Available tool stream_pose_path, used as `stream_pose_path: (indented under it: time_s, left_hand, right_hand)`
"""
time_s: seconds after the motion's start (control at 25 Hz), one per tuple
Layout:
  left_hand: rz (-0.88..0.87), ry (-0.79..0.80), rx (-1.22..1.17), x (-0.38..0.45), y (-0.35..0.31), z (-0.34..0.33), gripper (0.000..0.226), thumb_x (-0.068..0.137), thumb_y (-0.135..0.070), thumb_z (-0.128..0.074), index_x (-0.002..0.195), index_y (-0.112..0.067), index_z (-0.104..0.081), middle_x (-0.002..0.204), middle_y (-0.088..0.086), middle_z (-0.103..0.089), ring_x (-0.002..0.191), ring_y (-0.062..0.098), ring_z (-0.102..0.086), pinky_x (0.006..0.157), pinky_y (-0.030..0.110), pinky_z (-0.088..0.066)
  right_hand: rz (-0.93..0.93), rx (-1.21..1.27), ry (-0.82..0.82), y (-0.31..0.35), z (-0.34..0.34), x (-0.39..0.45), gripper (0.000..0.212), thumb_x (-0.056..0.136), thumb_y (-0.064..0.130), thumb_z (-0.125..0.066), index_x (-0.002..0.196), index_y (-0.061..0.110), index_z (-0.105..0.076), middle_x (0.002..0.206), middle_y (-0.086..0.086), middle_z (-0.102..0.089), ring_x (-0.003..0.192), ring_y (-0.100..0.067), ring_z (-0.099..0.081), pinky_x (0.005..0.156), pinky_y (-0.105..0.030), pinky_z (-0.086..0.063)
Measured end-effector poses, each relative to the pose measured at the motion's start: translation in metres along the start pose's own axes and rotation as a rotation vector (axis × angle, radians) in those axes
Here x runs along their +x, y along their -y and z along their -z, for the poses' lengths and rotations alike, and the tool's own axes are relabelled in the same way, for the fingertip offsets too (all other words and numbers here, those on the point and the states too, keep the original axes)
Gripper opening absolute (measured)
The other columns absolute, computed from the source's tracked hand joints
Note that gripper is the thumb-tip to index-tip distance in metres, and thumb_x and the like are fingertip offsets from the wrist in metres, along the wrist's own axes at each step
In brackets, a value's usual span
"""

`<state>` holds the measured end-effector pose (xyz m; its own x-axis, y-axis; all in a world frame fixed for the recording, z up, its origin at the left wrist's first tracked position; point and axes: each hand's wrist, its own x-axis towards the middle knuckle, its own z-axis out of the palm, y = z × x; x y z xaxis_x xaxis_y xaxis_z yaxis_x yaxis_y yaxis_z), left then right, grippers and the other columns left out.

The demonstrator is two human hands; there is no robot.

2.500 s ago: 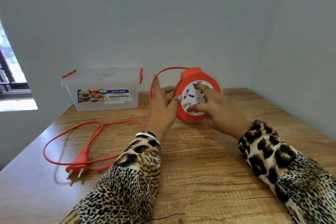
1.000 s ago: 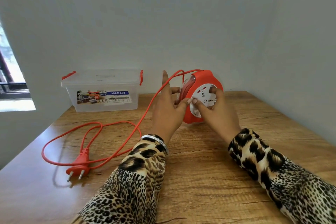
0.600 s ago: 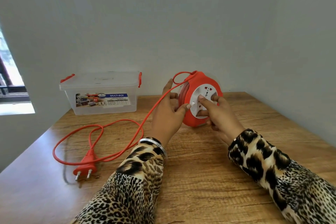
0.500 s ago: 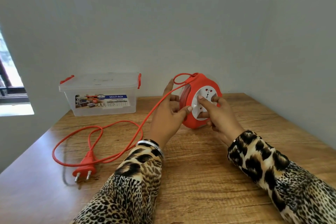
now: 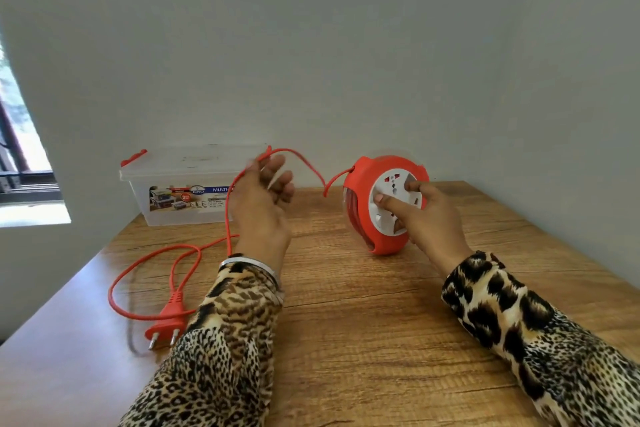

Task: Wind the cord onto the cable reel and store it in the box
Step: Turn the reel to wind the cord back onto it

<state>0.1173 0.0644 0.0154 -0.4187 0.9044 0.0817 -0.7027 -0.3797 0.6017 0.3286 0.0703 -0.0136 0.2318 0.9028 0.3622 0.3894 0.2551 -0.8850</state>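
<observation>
Altogether: 1 reel (image 5: 381, 204), 1 cord (image 5: 227, 218), 1 box (image 5: 180, 198), 2 hands.

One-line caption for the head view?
Left hand lifts the red cord while right hand steadies the cable reel.

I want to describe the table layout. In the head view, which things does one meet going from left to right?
Red two-pin plug → clear plastic storage box with red latches → left hand, holding up the red cord → round red cable reel with white socket face → right hand.
</observation>
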Motion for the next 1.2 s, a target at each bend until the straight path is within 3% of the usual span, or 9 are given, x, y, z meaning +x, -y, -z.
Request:
stream_pose_path:
  time_s: [0.12, 0.24, 0.4, 0.52, 0.64, 0.84, 0.96, 1.04, 1.2]
  left_hand:
    - [0.143, -0.233, -0.194, 0.014, -0.003, 0.025, 0.033, 0.105, -0.019, -0.036, 0.122, -0.003, -0.059, 0.108, 0.005, -0.073, 0.072, 0.01, -0.07, 0.049, 0.016, -0.052]
    - [0.248, -0.306, -0.113, 0.016, 0.009, 0.03, 0.036, 0.106, -0.012, -0.028, 0.127, 0.0, -0.054, 0.125, 0.007, -0.065, 0.11, 0.018, -0.066, 0.061, 0.015, -0.053]
    - [0.419, -0.107, 0.121, -0.005, 0.03, 0.004, 0.018, 0.101, -0.014, -0.043, 0.097, -0.003, -0.056, 0.088, 0.008, -0.063, 0.076, 0.021, -0.063, 0.065, 0.026, -0.052]
    - [0.45, 0.175, 0.577, -0.019, 0.046, -0.004, 0.026, 0.085, -0.019, -0.069, 0.107, -0.006, -0.062, 0.094, 0.007, -0.066, 0.08, 0.02, -0.065, 0.061, 0.029, -0.057]
    - [0.298, 0.27, 0.77, -0.025, 0.063, -0.003, 0.05, 0.075, -0.01, -0.08, 0.118, -0.009, -0.054, 0.115, 0.009, -0.066, 0.101, 0.021, -0.065, 0.075, 0.033, -0.056]
    - [0.211, 0.252, 0.666, -0.023, 0.071, 0.004, 0.052, 0.078, -0.008, -0.078, 0.122, -0.007, -0.05, 0.119, 0.013, -0.066, 0.104, 0.029, -0.068, 0.077, 0.039, -0.059]
    - [0.201, 0.304, 0.659, -0.018, 0.066, 0.01, 0.038, 0.082, -0.015, -0.076, 0.114, -0.016, -0.056, 0.114, 0.007, -0.068, 0.099, 0.027, -0.07, 0.077, 0.046, -0.062]
    - [0.172, 0.324, 0.68, -0.012, 0.06, 0.012, 0.033, 0.082, -0.017, -0.076, 0.11, -0.019, -0.058, 0.112, 0.003, -0.069, 0.1, 0.025, -0.07, 0.078, 0.043, -0.062]
    - [0.189, 0.375, 0.708, -0.005, 0.051, 0.013, 0.035, 0.084, -0.017, -0.074, 0.115, -0.018, -0.059, 0.114, 0.005, -0.07, 0.098, 0.024, -0.071, 0.078, 0.04, -0.062]
  right_hand:
    - [-0.058, 0.072, -0.001, -0.001, 0.003, 0.004, 0.072, 0.055, 0.069, -0.074, 0.114, 0.031, -0.057, 0.124, 0.003, -0.061, 0.105, -0.022, -0.063, 0.085, -0.046, -0.054]
    - [-0.114, 0.132, -0.015, -0.002, 0.005, 0.006, 0.077, 0.056, 0.067, -0.076, 0.118, 0.026, -0.056, 0.117, -0.005, -0.064, 0.101, -0.029, -0.065, 0.087, -0.052, -0.054]
    - [-0.154, 0.185, -0.004, -0.004, 0.005, 0.008, 0.07, 0.068, 0.058, -0.076, 0.122, 0.021, -0.051, 0.119, -0.01, -0.063, 0.095, -0.027, -0.068, 0.058, -0.033, -0.055]
    - [-0.181, 0.222, 0.029, -0.006, 0.005, 0.009, 0.064, 0.078, 0.045, -0.073, 0.129, 0.019, -0.047, 0.115, -0.016, -0.064, 0.071, -0.017, -0.068, 0.038, -0.016, -0.04]
    - [-0.261, 0.308, 0.096, -0.004, 0.001, 0.007, 0.063, 0.084, 0.031, -0.07, 0.137, 0.016, -0.039, 0.101, -0.015, -0.071, 0.045, -0.007, -0.06, 0.036, -0.016, -0.039]
    - [-0.371, 0.537, 0.269, 0.001, -0.013, -0.002, 0.044, 0.084, 0.009, -0.063, 0.124, -0.004, -0.051, 0.082, -0.009, -0.075, 0.046, -0.01, -0.059, 0.039, -0.02, -0.038]
    - [-0.339, 0.451, 0.343, 0.003, -0.012, -0.007, 0.044, 0.082, 0.015, -0.07, 0.121, 0.003, -0.054, 0.086, -0.009, -0.074, 0.049, -0.011, -0.059, 0.04, -0.021, -0.04]
    - [-0.177, 0.157, 0.262, 0.004, -0.002, -0.006, 0.036, 0.085, 0.023, -0.067, 0.116, 0.01, -0.057, 0.088, -0.006, -0.073, 0.06, -0.01, -0.063, 0.048, -0.023, -0.046]
    - [0.669, -0.593, 0.074, 0.005, 0.018, -0.001, 0.038, 0.083, 0.01, -0.06, 0.118, 0.025, -0.059, 0.119, -0.002, -0.059, 0.08, -0.012, -0.056, 0.065, -0.027, -0.047]
